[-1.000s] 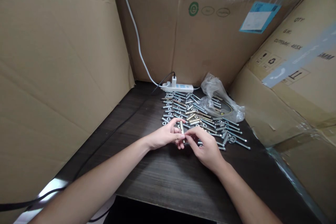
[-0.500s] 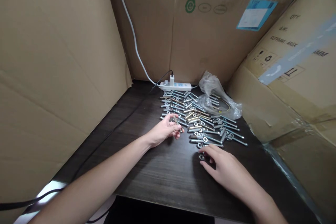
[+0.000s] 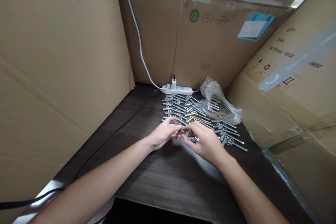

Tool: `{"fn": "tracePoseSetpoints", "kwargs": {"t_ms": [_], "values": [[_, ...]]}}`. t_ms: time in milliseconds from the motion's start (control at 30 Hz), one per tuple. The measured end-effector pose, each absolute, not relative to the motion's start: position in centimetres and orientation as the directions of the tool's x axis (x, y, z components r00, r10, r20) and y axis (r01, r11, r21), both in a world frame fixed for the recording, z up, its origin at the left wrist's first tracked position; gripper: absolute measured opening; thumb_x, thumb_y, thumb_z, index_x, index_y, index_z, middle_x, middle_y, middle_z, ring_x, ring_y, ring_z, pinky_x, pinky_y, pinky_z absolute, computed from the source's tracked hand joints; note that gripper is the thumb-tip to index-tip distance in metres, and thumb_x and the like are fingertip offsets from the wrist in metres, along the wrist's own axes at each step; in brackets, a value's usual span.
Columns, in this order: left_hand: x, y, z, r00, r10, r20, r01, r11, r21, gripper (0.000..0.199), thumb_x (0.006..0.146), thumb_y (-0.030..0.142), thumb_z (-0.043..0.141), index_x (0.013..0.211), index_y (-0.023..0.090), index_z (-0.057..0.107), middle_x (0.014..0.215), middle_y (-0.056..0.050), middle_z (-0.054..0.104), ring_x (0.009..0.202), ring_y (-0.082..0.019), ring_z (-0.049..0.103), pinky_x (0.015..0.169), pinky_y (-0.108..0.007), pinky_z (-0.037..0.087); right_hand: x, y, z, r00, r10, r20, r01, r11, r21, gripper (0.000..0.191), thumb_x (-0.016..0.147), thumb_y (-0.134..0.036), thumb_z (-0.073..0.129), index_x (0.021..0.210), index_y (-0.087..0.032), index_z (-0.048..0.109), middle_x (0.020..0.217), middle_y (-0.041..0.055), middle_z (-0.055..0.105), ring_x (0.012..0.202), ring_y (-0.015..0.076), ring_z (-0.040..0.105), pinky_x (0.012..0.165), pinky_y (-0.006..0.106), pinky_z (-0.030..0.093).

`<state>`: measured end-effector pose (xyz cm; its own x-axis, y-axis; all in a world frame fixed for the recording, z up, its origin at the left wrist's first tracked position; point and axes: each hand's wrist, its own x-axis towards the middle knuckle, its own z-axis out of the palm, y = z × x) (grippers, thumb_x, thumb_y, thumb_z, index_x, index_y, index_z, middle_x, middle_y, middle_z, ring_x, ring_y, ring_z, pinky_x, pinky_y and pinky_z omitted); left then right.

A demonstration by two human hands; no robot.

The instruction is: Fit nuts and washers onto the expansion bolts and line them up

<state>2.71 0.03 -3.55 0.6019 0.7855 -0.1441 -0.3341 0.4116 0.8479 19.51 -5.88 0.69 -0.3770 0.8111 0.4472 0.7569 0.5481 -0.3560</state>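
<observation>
My left hand (image 3: 166,133) is closed round a short metal bolt (image 3: 175,121), which looks like an expansion bolt; the fingers cover much of it. Close against its near end, my right hand (image 3: 203,141) pinches a metal nut (image 3: 183,131) between thumb and fingertips. Whether the nut is on the thread cannot be made out. Both hands are held above the near side of rows of metal parts: long bolts (image 3: 231,133), short sleeves (image 3: 189,114), washers and nuts. My right hand hides part of the nearest rows.
A white power strip (image 3: 181,90) with a plug and cables lies behind the rows. A crumpled clear plastic bag (image 3: 217,101) rests at the back right. Cardboard walls (image 3: 162,42) enclose the dark table (image 3: 157,182) on three sides. A black cable (image 3: 112,133) crosses the left side.
My right hand has picked up the nut from the table at the near right and carried it left to the bolt. My left hand stays nearly in place, and the view has tilted slightly.
</observation>
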Motion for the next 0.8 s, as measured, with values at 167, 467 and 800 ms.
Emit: {"fn": "tracePoseSetpoints", "kwargs": {"t_ms": [167,467,800], "values": [[2.8,0.0,-3.6,0.557,0.816,-0.154,-0.369,0.409,0.835,0.053,0.07,0.028,0.075,0.109,0.018,0.04,0.072,0.004,0.057,0.056,-0.006,0.054,0.059,-0.021,0.046,19.0,-5.2,-1.2,-0.35,0.778,0.521,0.718,0.58,-0.385,0.013,0.085,-0.02,0.054,0.096,-0.019,0.059,0.081,0.0045,0.062,0.074,0.0169,0.058,0.067,0.029,0.047],[3.0,-0.2,-3.4,0.588,0.79,-0.173,-0.342,0.437,0.832,0.044,0.074,0.031,0.072,0.103,0.018,0.041,0.072,0.002,0.057,0.056,-0.007,0.054,0.059,-0.022,0.045,19.2,-5.5,-2.2,-0.251,0.772,0.584,0.692,0.564,-0.449,0.014,0.084,-0.021,0.056,0.098,-0.019,0.058,0.081,0.0034,0.063,0.068,0.0146,0.058,0.064,0.028,0.049],[3.0,0.1,-3.8,0.569,0.808,-0.152,-0.333,0.395,0.856,0.025,0.084,0.037,0.055,0.093,0.014,0.051,0.067,-0.003,0.061,0.052,-0.01,0.052,0.05,-0.021,0.04,20.2,-5.2,-2.5,-0.157,0.795,0.585,0.677,0.518,-0.522,0.013,0.085,-0.029,0.058,0.092,-0.019,0.058,0.079,0.0038,0.065,0.064,0.0143,0.059,0.062,0.028,0.05]]}}
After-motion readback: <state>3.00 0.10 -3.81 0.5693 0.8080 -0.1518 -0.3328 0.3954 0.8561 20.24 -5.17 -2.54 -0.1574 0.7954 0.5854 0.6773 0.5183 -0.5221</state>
